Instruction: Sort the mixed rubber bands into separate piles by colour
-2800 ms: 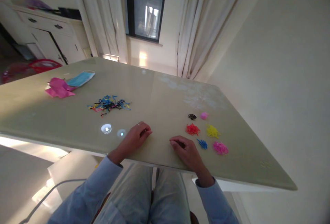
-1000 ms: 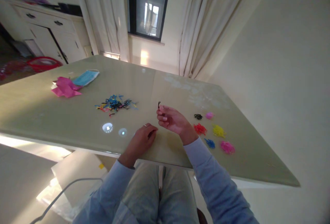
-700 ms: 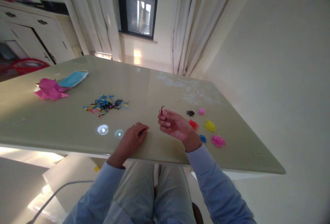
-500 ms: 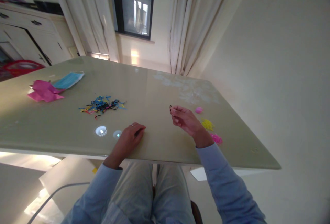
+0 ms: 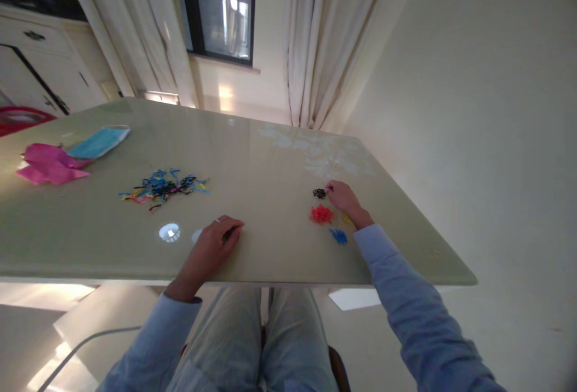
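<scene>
My right hand point(image 5: 343, 196) reaches over the right side of the table, its fingertips pinched at the edge of a small pile of black rubber bands point(image 5: 319, 193). Whether a band is still between those fingertips is hidden. Just nearer to me lie a red pile of bands point(image 5: 321, 214) and a blue pile point(image 5: 338, 236); some yellow bands point(image 5: 347, 218) peek out by my right wrist. My left hand point(image 5: 214, 245), with a ring on one finger, rests on the table with its fingers curled; what they enclose cannot be made out. Beyond it lies a mixed heap of coloured bands point(image 5: 166, 186).
A blue face mask point(image 5: 100, 142) and a crumpled pink sheet point(image 5: 51, 163) lie on the left of the glossy table point(image 5: 261, 199). The table's front edge runs just above my lap. A wall stands to the right, curtains point(image 5: 311, 43) and a window behind.
My right hand has moved right with a black band from mid-table to the black pile. Black, red and blue piles earlier hidden now show. The view has turned slightly right; my left hand stays put.
</scene>
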